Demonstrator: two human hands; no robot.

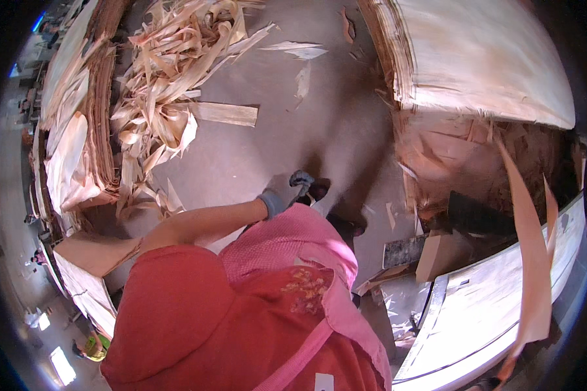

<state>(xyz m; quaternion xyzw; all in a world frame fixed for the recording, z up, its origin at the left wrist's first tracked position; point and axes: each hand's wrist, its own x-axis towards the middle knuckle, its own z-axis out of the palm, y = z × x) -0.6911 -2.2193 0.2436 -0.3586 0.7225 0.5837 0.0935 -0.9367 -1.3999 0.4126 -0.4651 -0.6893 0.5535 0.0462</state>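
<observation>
My left hand (pixel 285 190) wears a pale work glove with dark grey-blue fingertips and a blue cuff. It hangs in front of my pink apron (pixel 293 238), above my dark shoes, with its fingers curled closed. Whatever they may hold is hidden. At the lower right, a long tapering strip of wood veneer (pixel 529 260) rises across a white-topped board (pixel 482 313). Its narrow lower end meets a small dark shape at the picture's rim, which may be my right hand; its fingers cannot be made out.
A tall stack of veneer sheets (pixel 482 58) stands at the far right, another veneer stack (pixel 88 137) at the left. Tangled veneer scraps (pixel 169 85) lie beside the left stack, with a flat offcut (pixel 228 113) sticking out. Loose slivers (pixel 300 49) lie on the grey floor (pixel 241 163).
</observation>
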